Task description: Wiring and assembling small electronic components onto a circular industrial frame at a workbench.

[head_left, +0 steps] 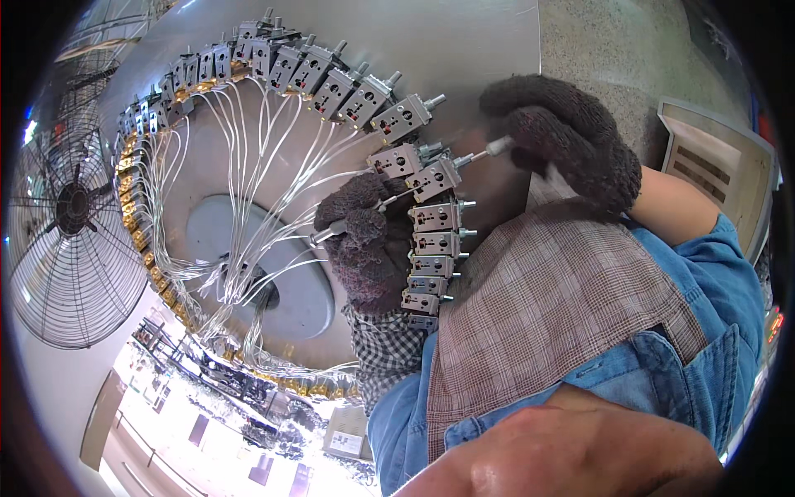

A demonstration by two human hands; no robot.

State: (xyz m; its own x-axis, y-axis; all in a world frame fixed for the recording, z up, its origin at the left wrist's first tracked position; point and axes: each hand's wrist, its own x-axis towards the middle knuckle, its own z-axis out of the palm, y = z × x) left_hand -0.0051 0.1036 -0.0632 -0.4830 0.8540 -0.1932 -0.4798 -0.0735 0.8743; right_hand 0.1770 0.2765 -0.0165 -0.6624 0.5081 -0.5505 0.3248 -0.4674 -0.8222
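Observation:
My right hand, in a dark knitted glove, is closed on a thin-shafted tool with a pale grip. The tool's tip meets the stud of a small metal box-shaped unit. My left hand, gloved alike, is curled around a slim metal-shafted tool with a pale end; its shaft points at the same unit's other side. This unit stands in a curved row of similar slotted units with threaded studs. White wires run from the row toward the ring's middle. My glove hides part of the left tool.
The ring of units with brass-coloured parts curves around a grey oval base on a metal table. At far left stands a wire-caged fan. Beyond my right arm is a pale slotted plastic seat or crate.

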